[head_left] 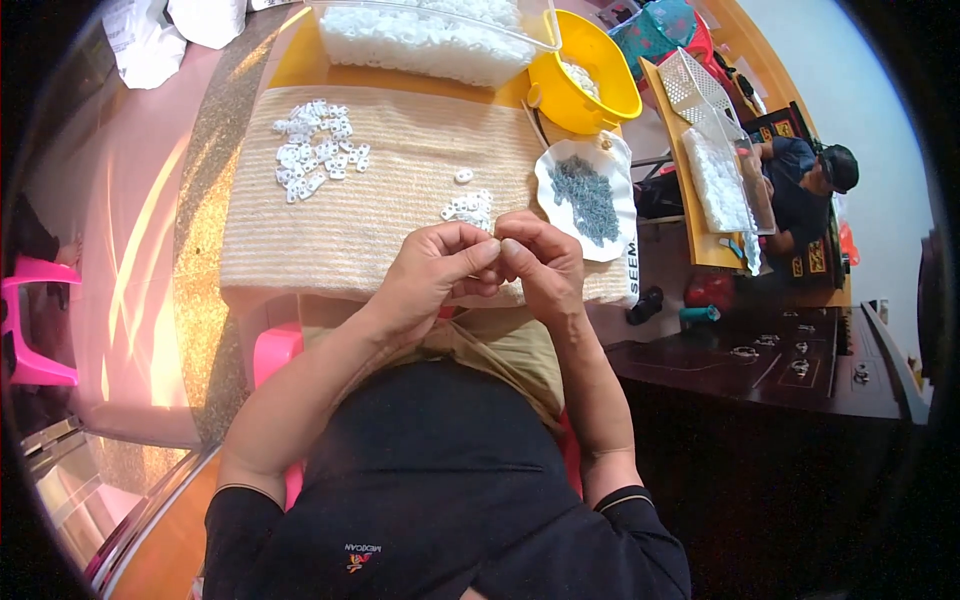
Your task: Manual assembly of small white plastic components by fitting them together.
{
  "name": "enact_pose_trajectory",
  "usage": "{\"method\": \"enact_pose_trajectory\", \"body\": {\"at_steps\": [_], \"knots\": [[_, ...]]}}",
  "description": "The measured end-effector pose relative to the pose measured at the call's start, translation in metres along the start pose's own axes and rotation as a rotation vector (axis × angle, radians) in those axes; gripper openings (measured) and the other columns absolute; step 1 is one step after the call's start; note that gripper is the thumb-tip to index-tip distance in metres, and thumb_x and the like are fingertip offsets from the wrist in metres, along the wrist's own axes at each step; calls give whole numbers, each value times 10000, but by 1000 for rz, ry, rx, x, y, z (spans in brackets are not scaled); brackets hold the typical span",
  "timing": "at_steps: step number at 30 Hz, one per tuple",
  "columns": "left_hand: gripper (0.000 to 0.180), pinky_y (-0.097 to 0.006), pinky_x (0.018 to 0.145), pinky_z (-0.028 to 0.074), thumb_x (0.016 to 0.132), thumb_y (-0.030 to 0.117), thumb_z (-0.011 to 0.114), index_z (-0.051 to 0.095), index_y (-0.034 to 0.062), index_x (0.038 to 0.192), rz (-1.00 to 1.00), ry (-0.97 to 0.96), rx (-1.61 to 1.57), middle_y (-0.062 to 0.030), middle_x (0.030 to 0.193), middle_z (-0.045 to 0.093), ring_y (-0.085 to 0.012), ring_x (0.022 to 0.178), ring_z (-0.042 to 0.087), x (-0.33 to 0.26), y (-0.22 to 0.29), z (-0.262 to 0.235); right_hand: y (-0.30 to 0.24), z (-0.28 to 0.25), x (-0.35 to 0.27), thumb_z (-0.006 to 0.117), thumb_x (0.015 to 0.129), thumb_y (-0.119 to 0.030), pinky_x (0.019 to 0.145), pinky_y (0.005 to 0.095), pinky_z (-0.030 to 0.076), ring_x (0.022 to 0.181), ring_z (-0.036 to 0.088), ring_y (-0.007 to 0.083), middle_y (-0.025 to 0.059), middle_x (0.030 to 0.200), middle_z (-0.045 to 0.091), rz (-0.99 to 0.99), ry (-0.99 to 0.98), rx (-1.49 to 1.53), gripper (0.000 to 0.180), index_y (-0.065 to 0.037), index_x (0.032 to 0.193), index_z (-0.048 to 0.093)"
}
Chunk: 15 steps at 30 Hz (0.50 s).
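Observation:
My left hand (432, 272) and my right hand (540, 262) meet fingertip to fingertip over the near edge of a beige woven mat (380, 190). Whatever they pinch between them is too small to make out. Just beyond the fingertips lies a small cluster of white plastic pieces (468, 210). A larger pile of white pieces (316, 148) lies at the mat's far left. A white dish (620, 170) with small grey metal parts (585, 198) sits to the right of my right hand.
A clear bin of white parts (420, 40) and a yellow tub (590, 75) stand behind the mat. Another person (805, 185) sits at the right by a table with a white basket (700, 90). A pink stool (35, 320) stands at the left.

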<state>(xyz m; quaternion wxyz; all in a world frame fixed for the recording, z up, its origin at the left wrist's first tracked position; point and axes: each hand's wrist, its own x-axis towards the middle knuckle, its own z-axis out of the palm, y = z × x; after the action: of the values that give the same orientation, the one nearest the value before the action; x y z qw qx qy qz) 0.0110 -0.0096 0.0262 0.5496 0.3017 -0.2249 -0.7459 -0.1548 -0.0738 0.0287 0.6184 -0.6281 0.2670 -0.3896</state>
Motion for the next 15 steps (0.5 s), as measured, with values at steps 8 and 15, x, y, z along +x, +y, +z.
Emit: {"method": "enact_pose_trajectory", "body": {"at_steps": [8, 15], "knots": [[178, -237, 692, 538, 937, 218, 601, 598, 43, 969, -22, -23, 15, -17, 833, 609, -92, 746, 604, 2, -1, -3, 7, -10, 2, 634, 908, -123, 587, 201, 452, 692, 543, 78, 63, 958, 585, 51, -73, 45, 158, 20, 969, 604], [155, -242, 726, 560, 929, 137, 599, 597, 14, 1024, 7, 2, -57, -40, 866, 625, -97, 764, 618, 5, -4, -7, 13, -9, 1, 612, 923, -118, 579, 195, 442, 673, 539, 67, 52, 955, 578, 68, 16, 77, 136, 13, 957, 596]]}}
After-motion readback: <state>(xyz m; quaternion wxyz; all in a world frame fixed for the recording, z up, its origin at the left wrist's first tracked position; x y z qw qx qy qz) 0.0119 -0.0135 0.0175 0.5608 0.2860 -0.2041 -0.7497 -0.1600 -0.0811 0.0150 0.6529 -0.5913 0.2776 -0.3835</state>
